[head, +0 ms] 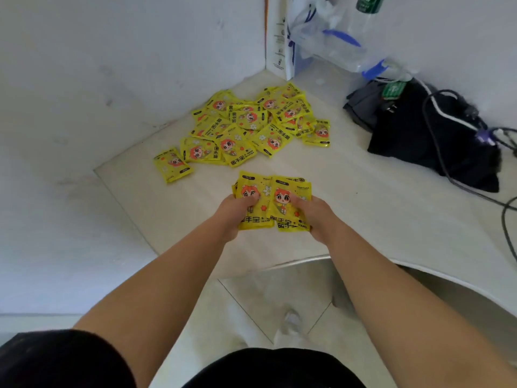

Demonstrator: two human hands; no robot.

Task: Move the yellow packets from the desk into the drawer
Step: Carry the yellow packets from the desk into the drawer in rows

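Head view, looking down on the corner of a pale desk [363, 208] set against white walls. The left hand [236, 212] and the right hand [314, 217] are both stretched forward over the near part of the desk, side by side. Each grasps a small stack of yellow packets: the left stack [251, 189] is pinched with the thumb on its printed face, and the right stack [289, 191] is held the same way. The two stacks touch along their inner edges. Both show a cartoon figure with orange hair, with the printed lettering toward the person. Whether the stacks rest on the desk or are lifted just above it cannot be told. Farther back, toward the corner, lies the pile of packets [251, 124], loose and overlapping, facing various ways. A single packet [173, 164] lies just beside the pile's left edge, near the wall. To the right, well apart from the pile, a black bag [419, 141] sits on the desk with a dark cable [458, 182] trailing across and past it. Behind it, in the corner, stand a clear plastic bag [327, 43] with blue markings, a bottle [363, 15] and a white carton [279, 37]. Below the desk edge, light floor tiles [251, 303] are visible.
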